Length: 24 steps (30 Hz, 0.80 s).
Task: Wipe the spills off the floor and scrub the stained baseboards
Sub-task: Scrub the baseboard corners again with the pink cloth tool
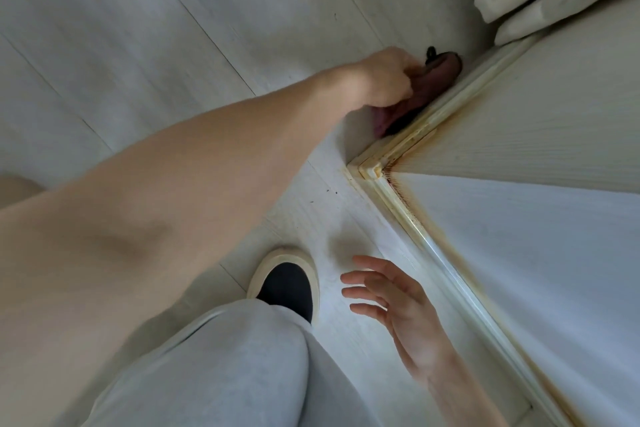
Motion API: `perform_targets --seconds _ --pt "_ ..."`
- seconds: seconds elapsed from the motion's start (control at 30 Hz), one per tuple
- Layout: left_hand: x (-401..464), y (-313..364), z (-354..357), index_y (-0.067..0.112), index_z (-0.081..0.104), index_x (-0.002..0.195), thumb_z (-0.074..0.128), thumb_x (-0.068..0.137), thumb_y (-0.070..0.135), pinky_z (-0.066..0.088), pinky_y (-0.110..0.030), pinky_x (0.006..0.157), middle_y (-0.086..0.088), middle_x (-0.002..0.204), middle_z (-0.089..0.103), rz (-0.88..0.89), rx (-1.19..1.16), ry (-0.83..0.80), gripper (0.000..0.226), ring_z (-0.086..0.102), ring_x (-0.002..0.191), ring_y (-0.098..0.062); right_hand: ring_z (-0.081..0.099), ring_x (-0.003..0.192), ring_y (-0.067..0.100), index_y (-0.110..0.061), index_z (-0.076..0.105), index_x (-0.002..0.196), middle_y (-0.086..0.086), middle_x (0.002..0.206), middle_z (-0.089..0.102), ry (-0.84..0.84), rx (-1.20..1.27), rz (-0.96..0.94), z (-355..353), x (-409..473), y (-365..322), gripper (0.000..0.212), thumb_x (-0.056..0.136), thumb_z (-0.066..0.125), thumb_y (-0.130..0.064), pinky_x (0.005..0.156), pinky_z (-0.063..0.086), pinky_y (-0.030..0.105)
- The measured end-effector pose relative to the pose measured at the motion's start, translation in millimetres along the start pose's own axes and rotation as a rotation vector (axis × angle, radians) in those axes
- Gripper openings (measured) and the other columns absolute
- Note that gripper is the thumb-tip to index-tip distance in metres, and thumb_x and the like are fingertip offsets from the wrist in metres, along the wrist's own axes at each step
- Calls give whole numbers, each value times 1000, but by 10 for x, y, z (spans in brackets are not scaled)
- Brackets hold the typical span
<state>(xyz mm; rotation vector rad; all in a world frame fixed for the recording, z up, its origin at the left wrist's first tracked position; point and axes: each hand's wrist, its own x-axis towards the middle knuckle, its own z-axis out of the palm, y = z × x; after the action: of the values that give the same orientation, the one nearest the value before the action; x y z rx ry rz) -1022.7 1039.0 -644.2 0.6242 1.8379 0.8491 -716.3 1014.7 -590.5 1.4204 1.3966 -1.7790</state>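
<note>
A: Scrubbing, item one: left hand (pixel 388 80) curled round a reddish-brown cloth (pixel 408 104) and pressing it against the baseboard (pixel 446 97), on the run just beyond the outside corner (pixel 367 168). The cloth sits where the floor (pixel 173 45) meets the trim. A dark loop or tag shows at its far end; I cannot tell what it is.

B: Item two, the other hand?

A: Right hand (pixel 391 302), fingers spread and relaxed, holding nothing, hovering above the floor near the shoe (pixel 287 284). Whether the fingertips touch the boards I cannot tell.

B: Condition of the trim?

A: Yellow-brown staining along the top edge and grooves of both runs, darkest at the corner, with a line of dark specks just past it. A few dark specks also lie on the floor near the corner.

B: Method notes for the step in hand?

A: My judgement: work the cloth lengthwise along the moulding, not across it, so the fold pushes into the grooves. Short, firm strokes, heaviest at the corner joint. Turn to a clean face once it loads up, or the stain will likely smear onto the pale wall panel (pixel 554 121). The free hand could be planted flat on the floor for balance. Floor specks are probably best left until the trim is done.
</note>
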Motion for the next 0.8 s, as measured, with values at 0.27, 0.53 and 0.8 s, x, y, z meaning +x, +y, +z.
perform_targets --seconds 0.27,0.53,0.8 --pt "-119 -200 40 22 71 128 57 93 3 52 -32 104 -1 125 72 -28 -13 77 42 66 117 -18 73 103 24 -16 70 119 6 108 77 -15 -35 -14 190 132 -216 27 102 49 -8 94 56 44" --pt "-743 -792 107 13 71 123 65 94 8 48 -23 99 -4 119 76 -59 4 39 30 69 113 -17 74 101 22 -18 71 118 4 107 77 6 -41 -4 255 120 -276 26 102 51 -11 96 56 45" --pt "-646 -726 200 14 72 122 61 98 4 48 -22 96 -1 120 75 29 -25 84 27 66 114 -10 73 101 22 -18 70 119 3 107 77 -8 -58 -29 289 115 -359 27 102 50 -11 94 56 43"
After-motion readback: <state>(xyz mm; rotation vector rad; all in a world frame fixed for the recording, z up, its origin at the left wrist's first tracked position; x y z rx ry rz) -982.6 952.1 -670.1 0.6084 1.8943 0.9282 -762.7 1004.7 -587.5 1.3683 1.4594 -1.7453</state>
